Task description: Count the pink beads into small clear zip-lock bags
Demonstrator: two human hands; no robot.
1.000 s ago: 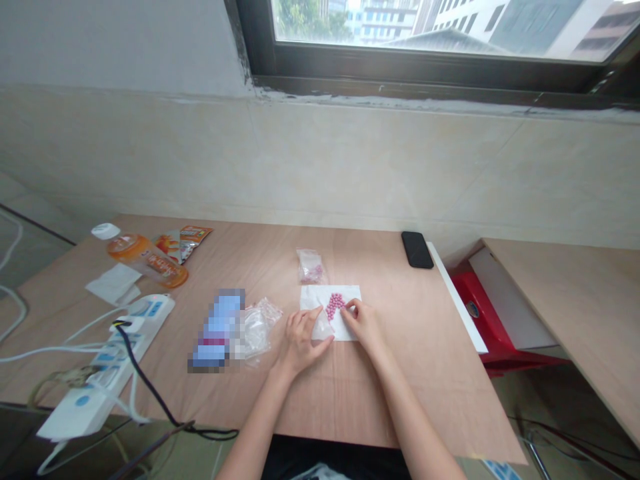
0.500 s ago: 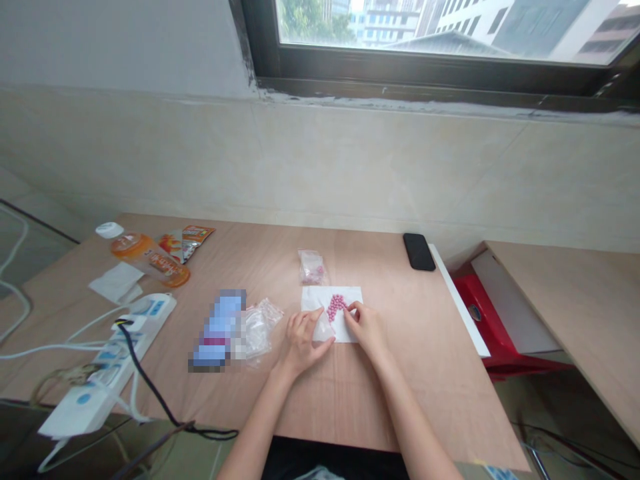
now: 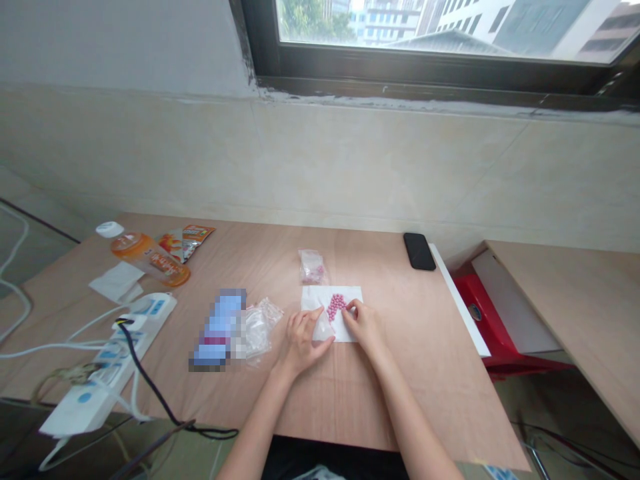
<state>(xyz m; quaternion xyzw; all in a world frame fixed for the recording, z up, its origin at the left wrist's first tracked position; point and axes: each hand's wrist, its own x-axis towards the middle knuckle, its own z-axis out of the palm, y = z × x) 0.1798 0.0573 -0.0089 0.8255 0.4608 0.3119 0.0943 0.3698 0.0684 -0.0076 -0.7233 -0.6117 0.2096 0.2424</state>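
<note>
Small round pink beads lie in a bent, arch-like cluster on a white sheet of paper. My left hand rests on the sheet's left side, thumb and index finger spread apart. Between them lies a small clear plastic bag. At the right edge of the bead cluster, my right hand has thumb and index finger pinched together. Anything between those fingertips is too small to make out. Just beyond the paper sits another clear bag with some pink beads inside.
Left of my hands are crumpled clear bags and a pixelated phone-like object. Farther left are a power strip with cables, an orange drink bottle, tissue and a foil packet. A black phone lies back right.
My right fingertips have shifted very slightly left along the edge of the beads. My left hand and the other things stay where they were.
</note>
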